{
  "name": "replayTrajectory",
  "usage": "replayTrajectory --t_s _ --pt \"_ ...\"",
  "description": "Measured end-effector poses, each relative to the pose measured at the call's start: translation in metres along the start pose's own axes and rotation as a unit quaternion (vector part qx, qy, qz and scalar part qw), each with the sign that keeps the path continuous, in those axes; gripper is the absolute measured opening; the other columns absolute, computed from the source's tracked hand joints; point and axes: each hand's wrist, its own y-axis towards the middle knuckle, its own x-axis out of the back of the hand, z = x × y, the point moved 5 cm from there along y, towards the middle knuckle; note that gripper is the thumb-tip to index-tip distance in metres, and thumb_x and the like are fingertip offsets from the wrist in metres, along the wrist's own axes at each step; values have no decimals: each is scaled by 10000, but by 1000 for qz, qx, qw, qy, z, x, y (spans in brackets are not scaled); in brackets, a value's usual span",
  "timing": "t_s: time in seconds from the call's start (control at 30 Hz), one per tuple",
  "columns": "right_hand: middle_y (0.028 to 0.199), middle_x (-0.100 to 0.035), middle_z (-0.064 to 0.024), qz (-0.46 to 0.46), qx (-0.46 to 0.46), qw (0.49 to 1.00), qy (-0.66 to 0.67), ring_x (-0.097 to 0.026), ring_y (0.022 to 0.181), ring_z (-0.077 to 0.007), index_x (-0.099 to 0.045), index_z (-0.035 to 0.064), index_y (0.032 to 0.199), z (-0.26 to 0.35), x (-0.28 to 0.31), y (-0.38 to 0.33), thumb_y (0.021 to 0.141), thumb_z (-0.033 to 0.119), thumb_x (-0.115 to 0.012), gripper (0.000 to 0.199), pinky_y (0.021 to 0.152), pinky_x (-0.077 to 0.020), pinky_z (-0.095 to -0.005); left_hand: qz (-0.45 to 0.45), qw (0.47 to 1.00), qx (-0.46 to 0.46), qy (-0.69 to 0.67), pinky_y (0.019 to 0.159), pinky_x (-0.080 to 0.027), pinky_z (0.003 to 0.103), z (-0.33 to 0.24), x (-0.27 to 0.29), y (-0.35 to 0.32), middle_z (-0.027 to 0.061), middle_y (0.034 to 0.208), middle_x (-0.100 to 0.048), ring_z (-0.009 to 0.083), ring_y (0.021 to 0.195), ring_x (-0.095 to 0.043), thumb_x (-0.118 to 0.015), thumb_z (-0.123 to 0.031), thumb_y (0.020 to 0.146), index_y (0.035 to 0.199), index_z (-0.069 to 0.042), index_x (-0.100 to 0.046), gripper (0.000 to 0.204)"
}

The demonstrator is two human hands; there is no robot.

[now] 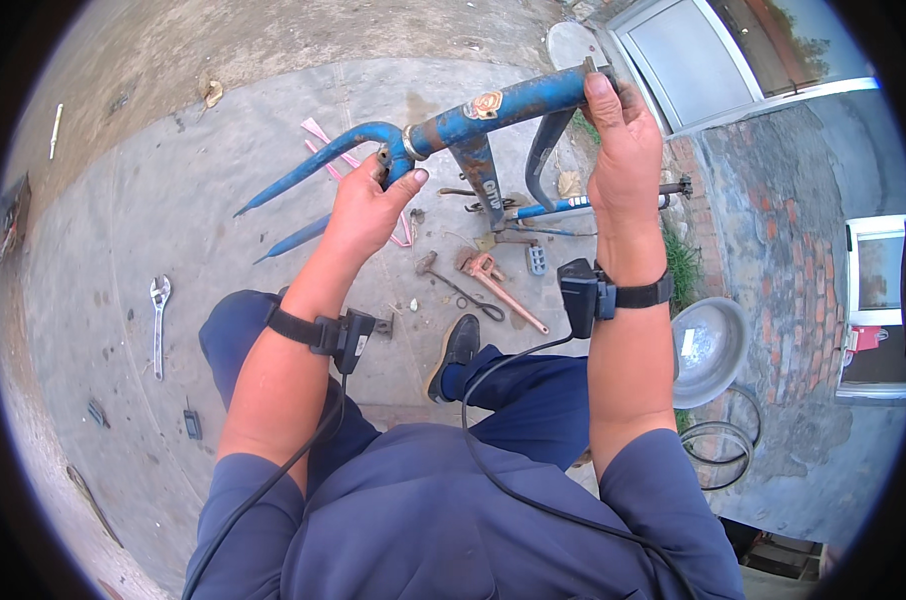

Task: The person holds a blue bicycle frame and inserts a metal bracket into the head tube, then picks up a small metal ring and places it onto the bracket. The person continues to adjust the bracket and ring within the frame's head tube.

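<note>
A worn blue bicycle frame (543,98) is held up in front of me, its head tube slanting up to the right. A blue fork (318,162) sticks out of its left end with both prongs pointing left. My left hand (361,208) is closed around the fork's crown. At the other end of the tube my right hand (625,150) grips the top, thumb against the rim; its fingertips are partly hidden behind. The frame's lower tubes run down toward a crank with a grey pedal (537,261).
A reddish pipe wrench (503,290) and a hammer (427,262) lie on the concrete below the frame. An adjustable wrench (159,325) and a loose pedal (193,425) lie at left. Pink strips (315,130) are behind the fork. A metal basin (738,345) stands by the brick wall (763,290).
</note>
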Motion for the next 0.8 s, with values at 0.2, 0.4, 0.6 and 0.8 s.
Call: replayTrajectory --t_s 0.2,0.4,0.6,0.8 --pt "1204 -704 -107 90 -26 992 79 -632 1130 -201 -620 -23 1309 4 -1 4 986 275 -740 456 1046 -453 -369 7 1000 5 4 803 -491 297 -2 2 0 27 946 -682 113 891 -598 -747 -256 979 1069 -10 -650 279" --pt "1297 -682 -161 127 8 989 81 -630 1202 -249 -583 -32 1374 -3 2 9 999 283 -714 507 1106 -428 -412 13 1000 5 -7 803 -491 294 -3 1 -1 27 941 -680 109 885 -598 -739 -250 983 1065 -8 -650 270" --pt "1135 -690 -72 -36 23 997 58 -621 1047 -161 -632 -19 1271 -5 -9 -6 982 223 -749 396 992 -455 -309 6 1000 3 2 806 -492 295 -2 1 -1 29 940 -680 112 885 -601 -734 -248 985 1070 -6 -650 270" --pt "1256 -669 -120 4 -18 996 86 -626 1169 -230 -567 -23 1364 -5 -10 -5 1003 319 -711 518 1051 -460 -401 9 1000 5 12 813 -496 298 0 2 0 31 945 -685 116 896 -609 -740 -258 981 1073 -8 -652 281"
